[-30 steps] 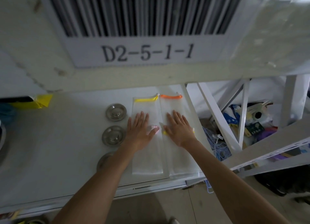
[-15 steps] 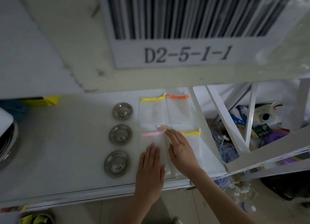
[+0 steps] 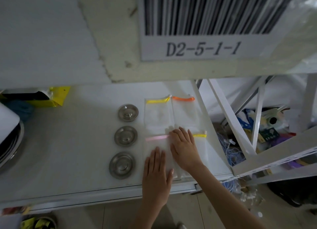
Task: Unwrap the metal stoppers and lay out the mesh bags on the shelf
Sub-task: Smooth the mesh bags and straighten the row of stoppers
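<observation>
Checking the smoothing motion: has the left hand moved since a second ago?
Yes. The left hand has slid back toward the shelf's front edge, from level with the middle metal stopper to beside the nearest one.

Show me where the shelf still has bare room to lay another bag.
Bare shelf lies left of the three metal stoppers, up to the stacked metal bowls and yellow packet. The right end is crowded: four mesh bags, with left hand and right hand pressing the near ones.

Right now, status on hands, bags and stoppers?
Left hand and right hand flat on near mesh bags. Three stoppers unwrapped, in a column. Nothing in the way.
</observation>
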Demonstrator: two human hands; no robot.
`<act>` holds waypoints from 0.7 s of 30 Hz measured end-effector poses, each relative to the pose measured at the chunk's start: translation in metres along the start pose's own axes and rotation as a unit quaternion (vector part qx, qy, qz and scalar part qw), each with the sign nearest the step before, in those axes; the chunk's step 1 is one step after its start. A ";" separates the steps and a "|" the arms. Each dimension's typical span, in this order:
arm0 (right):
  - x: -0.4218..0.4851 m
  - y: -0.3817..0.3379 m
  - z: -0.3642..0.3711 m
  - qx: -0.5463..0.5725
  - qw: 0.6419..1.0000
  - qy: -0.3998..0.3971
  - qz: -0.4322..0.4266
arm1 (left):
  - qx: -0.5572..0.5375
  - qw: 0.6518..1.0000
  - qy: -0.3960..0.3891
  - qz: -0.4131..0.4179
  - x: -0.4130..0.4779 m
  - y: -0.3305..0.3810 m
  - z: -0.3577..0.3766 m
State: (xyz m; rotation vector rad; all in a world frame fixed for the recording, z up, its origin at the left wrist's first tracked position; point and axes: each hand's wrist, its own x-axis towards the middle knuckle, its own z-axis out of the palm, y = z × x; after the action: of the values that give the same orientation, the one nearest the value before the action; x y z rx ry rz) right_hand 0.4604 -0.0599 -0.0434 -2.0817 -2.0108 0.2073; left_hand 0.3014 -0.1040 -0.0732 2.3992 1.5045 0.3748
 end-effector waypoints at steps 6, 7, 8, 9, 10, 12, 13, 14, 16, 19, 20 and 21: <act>-0.031 0.003 -0.007 -0.018 0.997 0.001 0.077 | 0.001 1.000 -0.003 0.009 0.005 -0.003 0.001; -0.040 0.005 -0.005 -0.018 0.995 -0.011 0.101 | 0.002 1.000 -0.002 0.015 0.006 -0.004 0.002; -0.049 0.008 -0.003 -0.017 0.992 -0.024 0.122 | 0.002 1.000 0.001 0.023 0.007 -0.005 0.001; -0.055 0.011 0.000 -0.015 0.990 -0.035 0.134 | 0.004 0.999 0.004 0.032 0.008 -0.006 0.001; -0.059 0.014 0.002 -0.013 0.989 -0.044 0.140 | 0.007 0.999 0.004 0.041 0.010 -0.008 0.001; -0.061 0.020 0.004 -0.021 0.989 -0.053 0.138 | 0.015 0.998 0.004 0.055 0.012 -0.010 0.001; -0.060 0.022 0.004 -0.026 0.989 -0.053 0.136 | 0.018 0.998 0.002 0.058 0.013 -0.011 0.001; -0.057 0.024 0.002 -0.028 0.989 -0.051 0.136 | 0.020 0.998 0.000 0.059 0.015 -0.012 0.000; -0.052 0.026 0.002 -0.027 0.989 -0.046 0.137 | 0.022 0.998 -0.003 0.057 0.016 -0.012 0.000; -0.047 0.028 0.002 -0.027 0.989 -0.040 0.140 | 0.021 0.998 -0.001 0.055 0.017 -0.013 -0.001; -0.047 0.029 0.001 -0.028 0.989 -0.040 0.139 | 0.020 0.998 0.000 0.055 0.017 -0.013 -0.001; -0.047 0.029 0.001 -0.030 0.989 -0.041 0.138 | 0.020 0.998 0.002 0.055 0.017 -0.013 -0.001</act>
State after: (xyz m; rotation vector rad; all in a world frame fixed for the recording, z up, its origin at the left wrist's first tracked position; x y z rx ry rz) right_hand 0.4862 -0.1073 -0.0553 -2.4235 -1.7842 0.2895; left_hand 0.2976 -0.0832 -0.0755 2.5211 1.3969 0.3781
